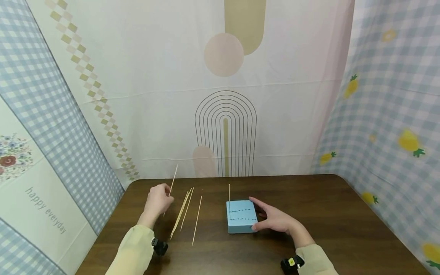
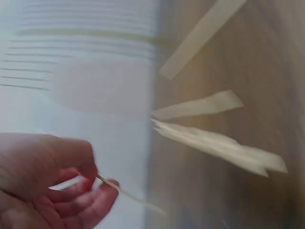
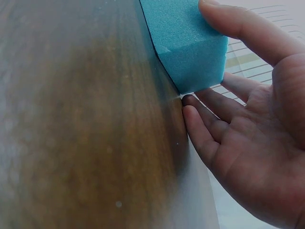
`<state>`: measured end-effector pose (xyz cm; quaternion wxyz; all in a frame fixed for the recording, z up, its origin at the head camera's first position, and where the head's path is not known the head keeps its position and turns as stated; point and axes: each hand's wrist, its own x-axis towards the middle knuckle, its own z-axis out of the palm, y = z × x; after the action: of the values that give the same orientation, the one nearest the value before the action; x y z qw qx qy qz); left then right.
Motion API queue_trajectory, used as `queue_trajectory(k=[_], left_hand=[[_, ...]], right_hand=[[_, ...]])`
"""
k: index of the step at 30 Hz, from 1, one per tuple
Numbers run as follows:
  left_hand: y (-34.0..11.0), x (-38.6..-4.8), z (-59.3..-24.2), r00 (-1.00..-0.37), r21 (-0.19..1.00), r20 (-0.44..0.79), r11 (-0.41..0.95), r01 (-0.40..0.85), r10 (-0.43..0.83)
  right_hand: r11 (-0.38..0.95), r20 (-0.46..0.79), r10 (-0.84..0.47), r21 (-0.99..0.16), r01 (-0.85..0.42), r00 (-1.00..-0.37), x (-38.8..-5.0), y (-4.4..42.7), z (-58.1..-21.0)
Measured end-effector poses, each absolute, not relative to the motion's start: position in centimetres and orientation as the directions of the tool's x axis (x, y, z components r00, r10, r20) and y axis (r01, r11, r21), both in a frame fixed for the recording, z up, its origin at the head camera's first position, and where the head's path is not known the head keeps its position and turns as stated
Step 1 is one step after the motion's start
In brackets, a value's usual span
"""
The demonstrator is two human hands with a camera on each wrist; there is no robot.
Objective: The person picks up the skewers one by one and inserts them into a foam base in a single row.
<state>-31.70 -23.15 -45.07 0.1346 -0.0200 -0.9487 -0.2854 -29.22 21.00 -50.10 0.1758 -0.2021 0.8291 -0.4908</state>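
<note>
My left hand pinches a thin bamboo skewer, which slants upward above the left side of the table. The left wrist view shows this skewer between thumb and fingers, slightly blurred. A light blue foam block lies flat on the table, with two rows of dark marks on top. One skewer stands upright in its left part. At the block's right side, my right hand holds it, thumb at the near corner and forefinger at the far corner. In the right wrist view, the other fingers stay below the foam.
Between the hands, several skewers lie bunched on the brown wooden table. A single skewer lies apart, to their right. Patterned cloth hangs behind the table and along both sides.
</note>
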Motion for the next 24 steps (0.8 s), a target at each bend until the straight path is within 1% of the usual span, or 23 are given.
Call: queue_trajectory(k=[2, 5, 8, 10, 14, 16, 17, 18, 19, 21, 24], left_hand=[[-22.1, -31.0, -44.0, -0.939, 0.628, 0.339, 0.758, 0.177, -0.062], [-19.6, -29.5, -42.5, -0.905, 0.761, 0.419, 0.57, 0.309, -0.069], [-16.4, -27.2, -41.3, -0.859, 0.813, 0.511, 0.345, 0.469, -0.036], [-14.3, -25.6, -40.6, -0.815, 0.795, 0.579, 0.218, 0.566, 0.007], [-10.0, -23.1, -39.8, -0.667, 0.667, 0.735, 0.049, 0.744, 0.121], [-8.0, -22.5, -39.8, -0.59, 0.603, 0.787, -0.021, 0.798, 0.183], [-7.0, -22.3, -39.8, -0.56, 0.579, 0.803, -0.045, 0.814, 0.203], [-6.0, -22.2, -40.0, -0.546, 0.571, 0.807, -0.066, 0.818, 0.223], [-5.0, -22.2, -40.3, -0.539, 0.569, 0.808, -0.077, 0.819, 0.237], [-3.2, -22.3, -41.0, -0.562, 0.597, 0.786, -0.079, 0.799, 0.258], [-1.0, -22.8, -42.6, -0.644, 0.677, 0.715, -0.04, 0.735, 0.273]], right_hand=[[0.441, -0.093, -0.504, -0.883, -0.163, -0.859, -29.2, 21.0, -50.0], [0.439, -0.09, -0.505, -0.883, -0.166, -0.859, -29.1, 21.1, -50.0], [0.432, -0.082, -0.513, -0.885, -0.175, -0.854, -29.2, 21.1, -50.1], [0.428, -0.078, -0.518, -0.886, -0.179, -0.852, -29.2, 21.0, -50.2], [0.425, -0.079, -0.519, -0.888, -0.177, -0.851, -29.2, 20.9, -50.3], [0.427, -0.082, -0.516, -0.888, -0.173, -0.852, -29.2, 21.0, -50.3], [0.427, -0.086, -0.516, -0.888, -0.169, -0.852, -29.2, 21.0, -50.3], [0.427, -0.089, -0.515, -0.889, -0.165, -0.853, -29.2, 21.0, -50.3], [0.425, -0.089, -0.516, -0.89, -0.165, -0.852, -29.2, 21.0, -50.4], [0.426, -0.082, -0.519, -0.888, -0.174, -0.851, -29.4, 21.1, -50.5], [0.426, -0.062, -0.522, -0.883, -0.197, -0.85, -29.4, 21.2, -50.8]])
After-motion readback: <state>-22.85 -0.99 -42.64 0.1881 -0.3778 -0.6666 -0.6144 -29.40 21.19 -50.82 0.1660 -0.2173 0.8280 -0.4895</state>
